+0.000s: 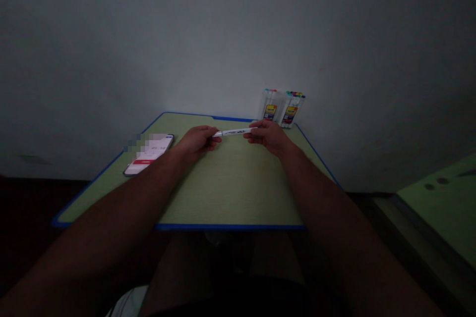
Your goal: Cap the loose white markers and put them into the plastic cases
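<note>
A white marker pen (234,132) with dark printing on its barrel is held nearly level above the table, its right end a little higher. My left hand (199,139) pinches its left end between thumb and fingers. At the other end, my right hand (270,136) has closed its fingers on the pen. Just behind my right hand stand two clear marker cases (289,110) with colourful caps showing at the top; my hand hides the foot of the left case.
The light green table (230,188) has a blue edge and meets a grey wall (208,34) at the back. On its left side lies a phone (150,154) with a lit screen, partly behind my left forearm. A pale green panel (442,203) stands at the far right.
</note>
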`<state>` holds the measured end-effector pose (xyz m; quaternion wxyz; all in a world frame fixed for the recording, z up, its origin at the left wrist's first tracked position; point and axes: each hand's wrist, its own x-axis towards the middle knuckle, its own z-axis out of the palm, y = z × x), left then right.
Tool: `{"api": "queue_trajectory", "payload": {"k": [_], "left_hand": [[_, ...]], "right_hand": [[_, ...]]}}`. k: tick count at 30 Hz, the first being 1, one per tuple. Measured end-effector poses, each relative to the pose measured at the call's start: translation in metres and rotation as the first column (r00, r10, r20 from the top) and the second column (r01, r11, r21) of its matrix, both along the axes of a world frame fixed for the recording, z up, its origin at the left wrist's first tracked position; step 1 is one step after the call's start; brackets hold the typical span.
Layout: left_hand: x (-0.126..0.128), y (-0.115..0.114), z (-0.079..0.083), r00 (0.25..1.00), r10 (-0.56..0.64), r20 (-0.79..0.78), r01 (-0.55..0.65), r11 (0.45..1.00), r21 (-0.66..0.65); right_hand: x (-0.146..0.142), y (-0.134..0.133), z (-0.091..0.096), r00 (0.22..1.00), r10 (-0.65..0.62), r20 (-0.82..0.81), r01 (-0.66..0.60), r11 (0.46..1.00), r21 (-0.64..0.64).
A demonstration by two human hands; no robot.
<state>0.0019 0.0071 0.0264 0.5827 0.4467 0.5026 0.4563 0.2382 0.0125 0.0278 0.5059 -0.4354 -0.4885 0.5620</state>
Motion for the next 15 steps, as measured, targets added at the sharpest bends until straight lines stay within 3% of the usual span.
{"api": "queue_trajectory", "payload": {"k": [15], "left_hand": [[-0.001, -0.0007, -0.0008, 0.999, 0.001, 0.035, -0.002, 0.999, 0.046]], "right_hand": [[0.0011, 0.0027, -0.0043, 0.993, -0.027, 0.118, 0.027, 1.0, 0.008]]}}
